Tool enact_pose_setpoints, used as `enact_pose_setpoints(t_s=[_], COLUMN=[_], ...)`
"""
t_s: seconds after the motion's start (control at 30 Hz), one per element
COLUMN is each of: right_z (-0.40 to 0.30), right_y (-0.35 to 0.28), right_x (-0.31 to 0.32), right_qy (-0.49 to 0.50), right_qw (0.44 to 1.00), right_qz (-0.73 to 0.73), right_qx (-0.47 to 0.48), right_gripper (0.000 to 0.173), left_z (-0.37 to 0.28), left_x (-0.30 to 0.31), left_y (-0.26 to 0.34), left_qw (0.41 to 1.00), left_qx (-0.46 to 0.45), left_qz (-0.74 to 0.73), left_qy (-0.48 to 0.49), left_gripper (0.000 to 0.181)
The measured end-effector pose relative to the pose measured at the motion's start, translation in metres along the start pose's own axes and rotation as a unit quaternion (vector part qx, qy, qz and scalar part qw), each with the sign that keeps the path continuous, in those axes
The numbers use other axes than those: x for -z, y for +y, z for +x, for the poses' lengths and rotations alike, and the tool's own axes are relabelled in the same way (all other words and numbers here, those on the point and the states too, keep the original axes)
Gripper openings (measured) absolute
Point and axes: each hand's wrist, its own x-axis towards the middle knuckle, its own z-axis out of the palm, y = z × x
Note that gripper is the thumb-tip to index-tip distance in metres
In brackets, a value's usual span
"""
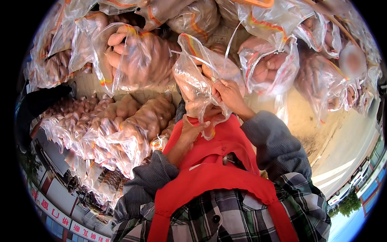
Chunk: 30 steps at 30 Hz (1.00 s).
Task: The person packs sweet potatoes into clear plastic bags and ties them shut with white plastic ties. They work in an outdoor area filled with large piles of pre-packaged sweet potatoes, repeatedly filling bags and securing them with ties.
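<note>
A clear plastic bag (193,87) of sweet potatoes, its rim striped red and yellow, stands right before me against my red apron. My right hand (228,93) is closed on the near side of the bag's film, thumb up. A white plastic tie strip (196,58) reaches from beside that thumb across the bag's opening; whether the hand holds it, I cannot tell. My left hand (190,131) is at the bag's near lower edge, thumb and fingers spread around a loose fold of film; a firm grip cannot be made out.
A full open bag of sweet potatoes (145,57) lies ahead to the left, another (269,66) ahead to the right. Rows of filled bags (121,121) stand on the left. A person's dark-clad leg (33,109) shows at far left. Parked vehicles (347,184) line the far right.
</note>
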Motion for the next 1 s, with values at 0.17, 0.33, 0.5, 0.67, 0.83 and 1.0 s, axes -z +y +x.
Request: enact_pose_setpoints(t_s=[0.17, 0.33, 0.5, 0.67, 0.83, 1.0], right_z=[0.008, -0.017, -0.115, -0.114, -0.12, -0.128], right_y=[-0.001, 0.028, 0.105, 0.163, 0.163, 0.172], right_x=[-0.001, 0.033, -0.004, -0.053, -0.048, -0.044], right_qy=[0.039, 0.212, 0.396, 0.192, 0.182, 0.182], right_qw=[0.998, 0.966, 0.889, 0.849, 0.876, 0.966], right_qz=[0.048, 0.151, 0.157, 0.432, 0.284, -0.076], right_qx=[-0.021, -0.004, -0.168, -0.234, -0.344, -0.166], right_gripper=[0.03, 0.027, 0.046, 0.026, 0.024, 0.028], left_z=[0.015, -0.007, 0.001, -0.017, -0.033, 0.017], left_x=[-0.023, -0.024, -0.024, -0.028, -0.025, -0.028], left_y=[-0.047, -0.041, -0.055, -0.047, -0.05, -0.059], left_qw=[0.961, 0.979, 0.947, 0.846, 0.862, 0.93], left_qx=[0.191, 0.084, -0.12, -0.255, -0.258, 0.236], left_qz=[-0.058, 0.043, 0.237, 0.435, 0.328, -0.162], left_qy=[-0.194, -0.179, -0.178, -0.172, -0.287, -0.232], left_gripper=[0.029, 0.017, 0.018, 0.022, 0.032, 0.044])
